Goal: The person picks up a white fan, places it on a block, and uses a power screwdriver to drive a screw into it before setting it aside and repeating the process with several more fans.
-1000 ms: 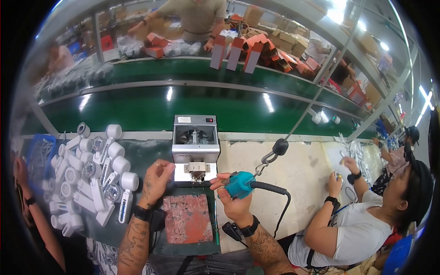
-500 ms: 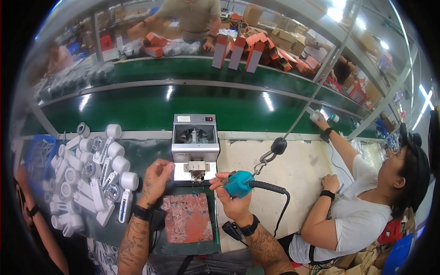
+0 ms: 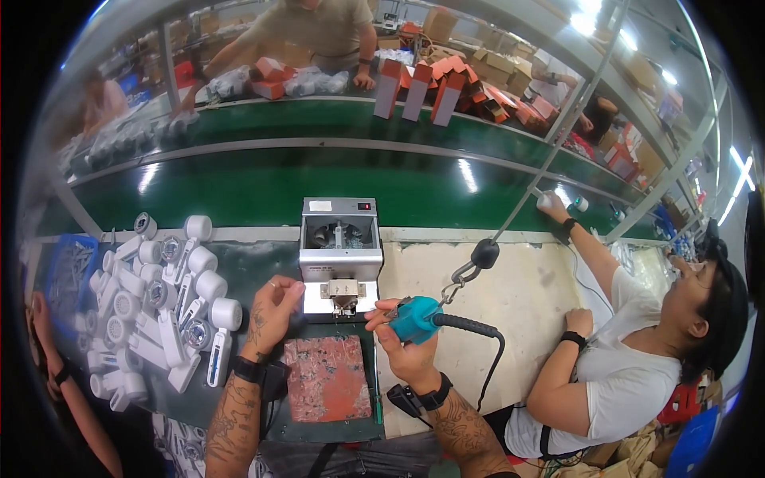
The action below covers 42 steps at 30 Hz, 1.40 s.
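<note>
Just then, the right hand [image 3: 410, 360] had its fingers curled around 1 blue-green tool [image 3: 417, 320], right of the silver machine [image 3: 341, 261] — and the left hand [image 3: 273, 313], on its left, had bent fingers, maybe holding something — I couldn't tell.

The fisheye view looks forward and down from the wearer's head, near the worktable [image 3: 478, 275] at lower centre.
</note>
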Motion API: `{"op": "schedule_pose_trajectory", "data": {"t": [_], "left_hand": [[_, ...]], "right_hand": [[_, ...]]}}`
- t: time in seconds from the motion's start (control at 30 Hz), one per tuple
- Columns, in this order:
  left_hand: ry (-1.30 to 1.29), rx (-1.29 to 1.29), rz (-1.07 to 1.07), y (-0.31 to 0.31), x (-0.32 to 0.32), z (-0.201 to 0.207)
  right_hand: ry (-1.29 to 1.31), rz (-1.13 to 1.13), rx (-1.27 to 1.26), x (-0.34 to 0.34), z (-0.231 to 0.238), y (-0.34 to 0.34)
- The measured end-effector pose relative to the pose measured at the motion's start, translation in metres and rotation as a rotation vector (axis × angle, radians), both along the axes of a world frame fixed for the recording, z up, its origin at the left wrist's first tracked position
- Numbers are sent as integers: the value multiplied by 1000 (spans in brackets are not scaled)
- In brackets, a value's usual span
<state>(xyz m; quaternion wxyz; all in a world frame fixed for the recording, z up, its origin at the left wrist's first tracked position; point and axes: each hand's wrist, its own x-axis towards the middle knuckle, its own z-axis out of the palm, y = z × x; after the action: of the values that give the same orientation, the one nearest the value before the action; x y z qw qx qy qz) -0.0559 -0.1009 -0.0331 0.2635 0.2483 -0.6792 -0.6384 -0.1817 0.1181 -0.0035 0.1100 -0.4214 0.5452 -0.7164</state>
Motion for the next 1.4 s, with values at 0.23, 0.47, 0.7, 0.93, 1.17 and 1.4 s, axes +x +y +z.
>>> {"op": "schedule_pose_trajectory", "data": {"t": [0.23,0.47,0.7,0.93,1.17,1.4], "left_hand": [[1,-13,-1,1,-2,0],[-3,0,5,2,-1,0],[-1,-18,-5,2,0,2],[-4,-5,-4,2,-2,0],[15,-24,0,1,1,2],[8,0,-4,2,1,-4]], "right_hand": [[-5,-8,6,0,2,1],[-36,6,-26,2,2,-2],[-40,-26,-12,4,1,-2],[-85,-11,-24,3,0,-2],[-51,-17,-3,3,4,-3],[-57,-27,-18,2,2,-3]]}}
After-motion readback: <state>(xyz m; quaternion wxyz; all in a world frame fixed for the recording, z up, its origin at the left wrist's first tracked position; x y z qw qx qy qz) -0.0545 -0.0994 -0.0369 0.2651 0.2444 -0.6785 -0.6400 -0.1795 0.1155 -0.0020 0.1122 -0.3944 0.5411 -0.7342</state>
